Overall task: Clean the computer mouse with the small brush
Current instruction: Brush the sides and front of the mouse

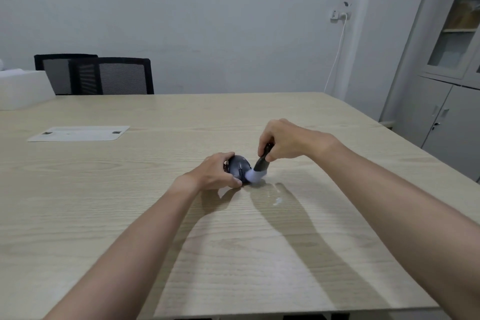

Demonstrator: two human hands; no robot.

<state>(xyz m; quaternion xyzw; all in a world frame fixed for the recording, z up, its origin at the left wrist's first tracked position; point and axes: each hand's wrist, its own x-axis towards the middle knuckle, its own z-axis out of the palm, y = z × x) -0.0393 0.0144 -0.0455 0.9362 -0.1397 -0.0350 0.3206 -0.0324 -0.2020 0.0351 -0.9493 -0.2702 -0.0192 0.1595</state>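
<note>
A dark computer mouse (239,167) rests on the wooden table (155,215), near its middle. My left hand (217,172) grips the mouse from its left side, fingers wrapped over its top and near edge. My right hand (284,141) holds a small brush (259,167) by its black handle, tilted down to the left. The brush's white bristles press against the right side of the mouse, close to the table surface. Part of the handle is hidden inside my right fist.
A white cable-cover plate (79,133) lies flat at the left of the table. A white box (23,89) sits at the far left edge. Two black mesh chairs (111,75) stand behind the table. A grey cabinet (446,60) stands at the right.
</note>
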